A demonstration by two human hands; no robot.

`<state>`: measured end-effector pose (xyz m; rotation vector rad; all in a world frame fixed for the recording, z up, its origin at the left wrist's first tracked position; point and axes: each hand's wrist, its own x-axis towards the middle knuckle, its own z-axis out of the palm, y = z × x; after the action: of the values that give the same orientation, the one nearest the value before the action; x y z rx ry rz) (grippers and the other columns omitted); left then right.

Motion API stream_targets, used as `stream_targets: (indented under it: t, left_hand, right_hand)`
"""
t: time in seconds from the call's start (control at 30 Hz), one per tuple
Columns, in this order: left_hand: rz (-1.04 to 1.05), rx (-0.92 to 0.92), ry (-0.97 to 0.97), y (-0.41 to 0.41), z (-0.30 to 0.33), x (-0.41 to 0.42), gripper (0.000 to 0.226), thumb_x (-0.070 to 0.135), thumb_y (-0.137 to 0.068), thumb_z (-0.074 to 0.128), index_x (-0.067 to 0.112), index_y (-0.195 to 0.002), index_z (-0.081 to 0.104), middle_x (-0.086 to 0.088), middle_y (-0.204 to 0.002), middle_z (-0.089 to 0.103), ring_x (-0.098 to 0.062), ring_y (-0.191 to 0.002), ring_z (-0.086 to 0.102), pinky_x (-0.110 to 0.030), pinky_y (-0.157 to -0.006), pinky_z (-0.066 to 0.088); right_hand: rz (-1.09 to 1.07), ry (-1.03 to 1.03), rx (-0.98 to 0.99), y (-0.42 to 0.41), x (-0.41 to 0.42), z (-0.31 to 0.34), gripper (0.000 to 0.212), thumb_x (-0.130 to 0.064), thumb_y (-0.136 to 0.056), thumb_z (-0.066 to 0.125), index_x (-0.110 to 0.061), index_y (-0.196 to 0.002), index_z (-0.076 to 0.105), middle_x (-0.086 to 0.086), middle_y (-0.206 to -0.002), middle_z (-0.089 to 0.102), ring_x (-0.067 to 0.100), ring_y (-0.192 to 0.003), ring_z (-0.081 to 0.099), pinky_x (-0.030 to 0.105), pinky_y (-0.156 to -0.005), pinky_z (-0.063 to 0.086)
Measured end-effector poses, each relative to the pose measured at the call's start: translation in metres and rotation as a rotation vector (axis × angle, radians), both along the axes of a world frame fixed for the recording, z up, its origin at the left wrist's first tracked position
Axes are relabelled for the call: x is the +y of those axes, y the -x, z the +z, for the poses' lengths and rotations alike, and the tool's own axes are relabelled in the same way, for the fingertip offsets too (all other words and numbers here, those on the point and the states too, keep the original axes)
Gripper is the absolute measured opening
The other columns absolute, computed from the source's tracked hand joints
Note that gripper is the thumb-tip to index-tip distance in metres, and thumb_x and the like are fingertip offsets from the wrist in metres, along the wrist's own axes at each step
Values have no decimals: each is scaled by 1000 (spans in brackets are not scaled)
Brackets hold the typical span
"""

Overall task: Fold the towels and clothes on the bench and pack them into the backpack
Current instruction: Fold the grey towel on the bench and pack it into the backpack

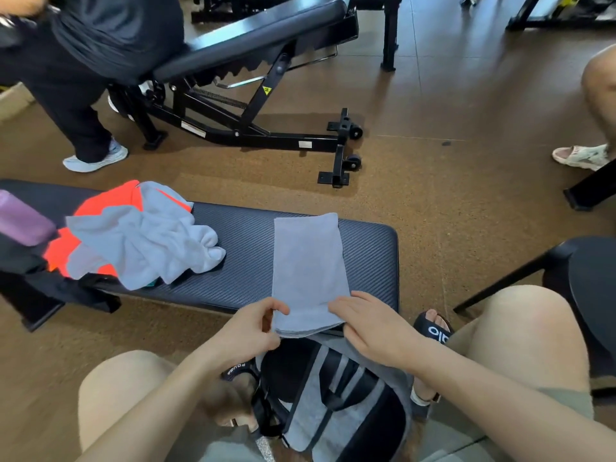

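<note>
A seated person works over a grey-and-black fabric backpack (336,401) standing between the knees, just on the near side of the long black padded bench (240,258). Both hands meet at the near end of a pale grey towel, folded into a long soft strip (308,261), which lies across the bench's right end and overhangs its near edge above the bag. The left hand (248,331) pinches the towel's near left corner between thumb and fingers. The right hand (370,325) lies on the near right corner, fingers fairly straight; whether its thumb hooks under the cloth cannot be seen.

The towel looks light, limp and unlikely to slip, so it should fold without resistance but sag if lifted by one point; the two near corners, taken together, seem the sensible hold for the next fold.

The slide sandals by the bag carry white lettering, too partial to read with confidence.

Toward the bench's left end sits an unfolded heap: a crumpled light grey towel (146,238) over an orange-red garment (110,201), with dark clothing (50,278) trailing off the near edge and a mauve rounded object (21,220) at the far left.

Beyond the bench stands a black adjustable incline bench (253,38); its stickers are illegible.
</note>
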<state>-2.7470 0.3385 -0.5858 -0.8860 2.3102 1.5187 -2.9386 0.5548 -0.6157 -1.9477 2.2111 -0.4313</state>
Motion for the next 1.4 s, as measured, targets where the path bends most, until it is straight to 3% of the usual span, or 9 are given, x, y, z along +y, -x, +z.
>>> stream_targets:
  t: [0.13,0.3,0.5,0.67,0.8,0.9,1.1,1.27,1.4]
  left_hand:
    - [-140,135,278,1,-6,-2,30,36,-76,62,43,-106,57,9,-80,64,-7,-65,55,-28,-60,47]
    - [-248,208,487,-5,-11,-4,21,41,-89,59,46,-108,52,16,-87,59,-10,-75,56,-33,-67,51]
    - [-294,269,614,2,-12,-8,16,43,-102,45,38,-87,41,16,-89,43,-5,-78,48,-35,-69,44]
    - [-168,355,524,9,-16,-16,22,40,-106,47,33,-96,65,25,-120,51,-3,-114,49,-19,-97,37]
    - [-47,289,436,18,-19,-13,36,42,-106,44,25,-74,50,5,-73,53,-12,-76,53,-39,-69,46]
    - [105,224,359,22,-23,-12,45,45,-105,47,15,-71,50,6,-61,47,-9,-60,47,-42,-59,45]
    - [199,185,343,30,-29,-13,50,44,-105,47,22,-62,33,12,-55,36,-5,-53,34,-34,-57,28]
    - [212,129,375,39,-29,-13,51,46,-104,46,23,-61,30,10,-52,32,-7,-51,31,-35,-56,26]
    - [251,103,395,43,-33,-8,51,42,-100,48,23,-57,27,10,-48,28,-8,-49,27,-35,-56,25]
  right_hand:
    - [88,-21,19,10,-1,0,41,-20,-89,53,-19,-129,58,-3,-132,61,14,-125,53,33,-119,28]
    - [61,22,14,8,-1,-5,40,-14,-86,63,-19,-126,65,-2,-136,61,17,-129,54,38,-117,34]
    - [-283,64,-550,1,-4,0,21,-20,-100,52,-29,-116,64,-11,-105,68,8,-97,62,31,-89,49]
    - [-476,72,-728,-3,-10,4,14,-30,-104,50,-37,-107,62,-2,-82,67,10,-67,57,25,-64,43]
    - [-650,159,-756,-5,-24,2,20,-28,-104,50,-22,-86,56,9,-71,60,20,-59,47,34,-59,34]
    - [-793,155,-671,-10,-37,-2,30,-28,-103,48,-18,-76,45,6,-62,46,20,-65,41,36,-60,27]
    - [-905,108,-355,-11,-53,-9,42,-29,-103,44,-28,-65,29,-10,-65,41,22,-76,42,39,-72,30]
    - [-907,-20,-187,-7,-59,-18,36,-35,-106,37,-17,-81,57,4,-89,63,26,-90,52,43,-81,38]
    - [-894,-83,-131,-4,-61,-21,40,-35,-106,36,-12,-90,64,5,-97,60,25,-94,52,41,-86,40]
